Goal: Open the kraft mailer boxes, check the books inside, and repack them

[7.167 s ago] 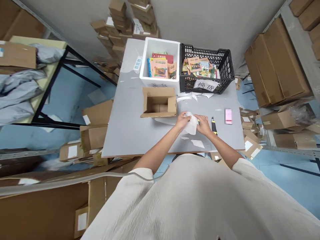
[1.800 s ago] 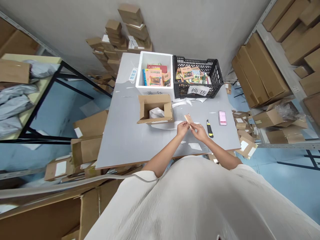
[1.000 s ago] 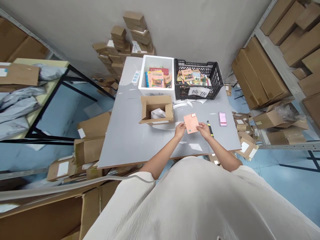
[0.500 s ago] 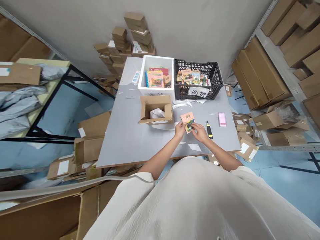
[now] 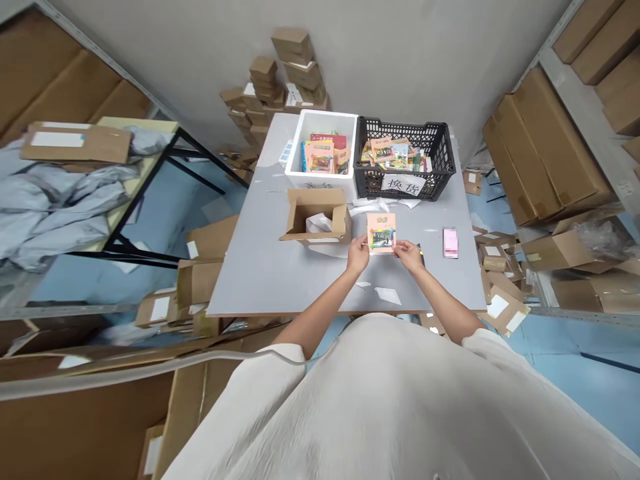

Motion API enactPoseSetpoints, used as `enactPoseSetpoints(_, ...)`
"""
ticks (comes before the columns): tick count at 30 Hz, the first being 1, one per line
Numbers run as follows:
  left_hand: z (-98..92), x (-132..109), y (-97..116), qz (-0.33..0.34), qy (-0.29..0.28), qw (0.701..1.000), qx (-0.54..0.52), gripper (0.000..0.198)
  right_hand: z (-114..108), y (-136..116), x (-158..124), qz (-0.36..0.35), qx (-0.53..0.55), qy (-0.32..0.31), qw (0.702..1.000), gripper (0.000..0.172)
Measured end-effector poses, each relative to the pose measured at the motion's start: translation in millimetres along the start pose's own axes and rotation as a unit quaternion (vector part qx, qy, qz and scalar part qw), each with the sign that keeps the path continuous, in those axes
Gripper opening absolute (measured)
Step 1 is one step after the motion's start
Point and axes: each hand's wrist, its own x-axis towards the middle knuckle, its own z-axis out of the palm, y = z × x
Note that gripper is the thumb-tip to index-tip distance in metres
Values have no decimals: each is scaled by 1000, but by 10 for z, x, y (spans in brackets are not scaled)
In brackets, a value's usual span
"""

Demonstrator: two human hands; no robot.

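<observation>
A thin pink book (image 5: 381, 233) with a dark picture on its cover is held upright-facing over the table's front part. My left hand (image 5: 358, 256) grips its lower left edge, and my right hand (image 5: 409, 255) pinches its lower right corner. Partly hidden by my right hand is a black and yellow utility knife (image 5: 421, 253). To the left stands an open cardboard box (image 5: 320, 238) with white paper (image 5: 319, 223) inside. A phone (image 5: 450, 243) with a pink screen lies to the right.
At the table's back stand a white foam box (image 5: 296, 179) and a black plastic crate (image 5: 442, 175), both holding books. Paper scraps (image 5: 388, 295) lie on the grey table (image 5: 260, 280). Cardboard boxes are piled around it, with a shelf (image 5: 600, 87) at right.
The book has been turned from a tilt to straight, its cover now fully facing me. My right hand has shifted from the cover to the lower right corner, over the knife.
</observation>
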Motion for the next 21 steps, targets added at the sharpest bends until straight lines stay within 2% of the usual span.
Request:
enactPoseSetpoints(4, -98, 61, 35, 27, 23, 997, 64, 40, 102, -99, 158, -19, 12, -14, 1000, 46)
enactPoseSetpoints(7, -142, 120, 67, 28, 29, 997, 59, 45, 187, -185, 285, -41, -1, -30, 999, 48)
enactPoseSetpoints(11, -169, 254, 131, 27, 15, 999, 20, 49, 342, -354, 466, -54, -6, -22, 998, 48)
enactPoseSetpoints(16, -262, 540, 276, 36, -7, 999, -9, 51, 592, -622, 729, -70, 8, -6, 998, 40)
enactPoseSetpoints(21, -404, 933, 494, 57, -37, 998, -16, 51, 901, -900, 1103, -100, 1, 13, 995, 39)
